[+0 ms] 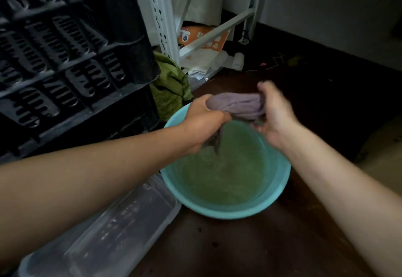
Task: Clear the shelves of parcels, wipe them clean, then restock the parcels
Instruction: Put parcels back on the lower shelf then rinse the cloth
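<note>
Over the basin: both hands meet above a teal basin (226,208) that sits on the dark floor (239,250), murky greenish water inside it.
Cloth: a purple-grey cloth (236,104) stretches between the two hands in a bunched roll — one wet tail hangs down from the left fist toward the water.
Left hand: the left hand (203,122) is closed tight round its end of the cloth, fingers fully curled, knuckles up.
Right hand: the right hand (275,113) grips the other end, fingers wrapped over the roll; it is blurred, so the exact finger placement is unclear.
Beside the basin: a clear plastic lid (108,231) lies flat on the floor, touching the basin's near-left side.
To the left: stacked black crates (65,59) stand tall, with a crumpled green cloth (171,85) at their base.
Behind: the white metal shelf frame (162,15) rises from the floor — an orange-and-white bag (204,37) and white wrappings lie under it.
</note>
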`<state>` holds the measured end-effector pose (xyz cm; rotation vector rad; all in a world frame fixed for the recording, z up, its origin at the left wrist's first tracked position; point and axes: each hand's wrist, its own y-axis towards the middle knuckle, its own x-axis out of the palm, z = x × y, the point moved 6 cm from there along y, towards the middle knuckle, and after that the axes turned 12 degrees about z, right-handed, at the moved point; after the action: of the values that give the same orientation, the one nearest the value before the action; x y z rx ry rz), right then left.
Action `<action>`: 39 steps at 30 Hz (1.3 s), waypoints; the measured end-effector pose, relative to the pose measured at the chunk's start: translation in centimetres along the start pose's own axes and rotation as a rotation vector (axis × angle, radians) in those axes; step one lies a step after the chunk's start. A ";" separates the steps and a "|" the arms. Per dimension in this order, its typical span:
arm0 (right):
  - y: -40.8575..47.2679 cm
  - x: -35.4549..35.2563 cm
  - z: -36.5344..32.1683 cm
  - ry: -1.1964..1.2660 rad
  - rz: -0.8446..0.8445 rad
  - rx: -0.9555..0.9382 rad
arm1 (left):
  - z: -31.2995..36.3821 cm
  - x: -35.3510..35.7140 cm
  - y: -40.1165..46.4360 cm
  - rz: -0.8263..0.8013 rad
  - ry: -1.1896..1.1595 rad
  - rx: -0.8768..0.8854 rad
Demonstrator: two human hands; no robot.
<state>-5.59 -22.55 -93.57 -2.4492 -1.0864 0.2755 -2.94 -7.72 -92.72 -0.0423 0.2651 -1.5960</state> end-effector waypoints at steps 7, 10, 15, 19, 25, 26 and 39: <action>-1.1 2.5 8.5 -0.002 -0.248 0.428 | 1.2 1.8 -1.8 -0.039 -0.039 0.032; -1.7 3.0 7.8 0.170 -0.340 0.440 | 0.6 2.4 -2.2 -0.102 -0.143 -0.093; -1.0 2.8 6.1 0.422 -0.225 0.415 | -0.3 2.1 -0.5 -0.153 0.361 0.119; 0.9 1.6 5.2 0.357 -0.001 0.185 | -2.4 0.3 0.2 -0.228 0.187 -0.229; -1.4 1.3 1.4 0.014 0.075 -0.648 | -5.2 0.4 -0.3 -0.285 -0.338 -0.780; -2.3 1.8 1.0 -0.007 0.018 -0.739 | -5.2 1.0 -0.6 -0.291 -0.343 -0.796; -0.2 2.7 4.3 0.223 0.163 -0.132 | -1.0 1.3 1.7 0.284 0.287 0.180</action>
<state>-5.47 -19.08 -97.28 -2.6142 -0.8362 -0.0216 -1.50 -8.85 -94.22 0.3516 0.3323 -1.3345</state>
